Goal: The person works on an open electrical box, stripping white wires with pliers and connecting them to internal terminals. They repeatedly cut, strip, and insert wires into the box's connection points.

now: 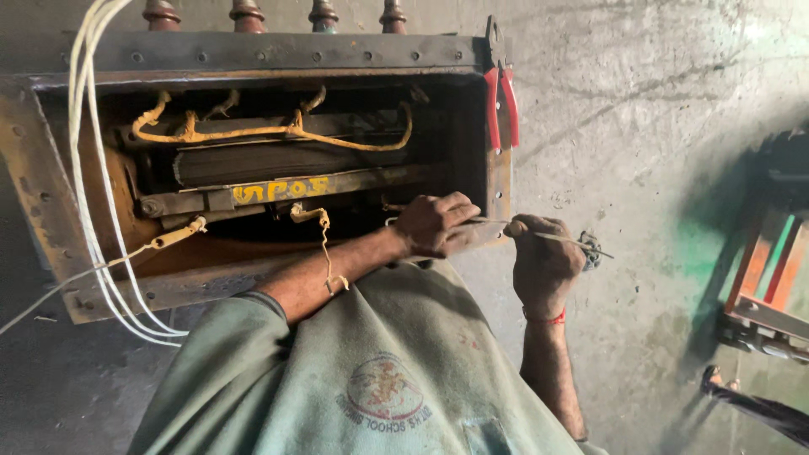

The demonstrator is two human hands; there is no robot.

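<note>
Wire handling near the middle of the frame looks to be the step in hand. You have a thin pale wire stretched between both fists, just outside the lower right corner of the rusty open tank.

Your left hand is curled shut around the wire where it leaves the tank, knuckles up and fingers wrapped under. Your right hand, just right of it, is also closed in a fist on the wire. The far end pokes out past it towards a small dark knot, which is too small to make out. Between the hands the wire looks taut and nearly level.

Inside the tank, the dark core lies across the middle. Yellow sleeved leads are looped above it, and one frayed yellow lead hangs down over your left forearm. White cables run down the left side of the frame. Red-handled pliers hang on the tank's right wall, above your left hand and within reach. Brown insulators line the top edge, and an orange and green frame stands well apart at the right.

Any pull, bend or twist would, I judge, call for your left grip to stay firm at the tank edge so the strain does not pass to the leads inside. Keep the hanging yellow lead off your arm. Cutting or gripping harder would need one hand freed for the pliers.
</note>
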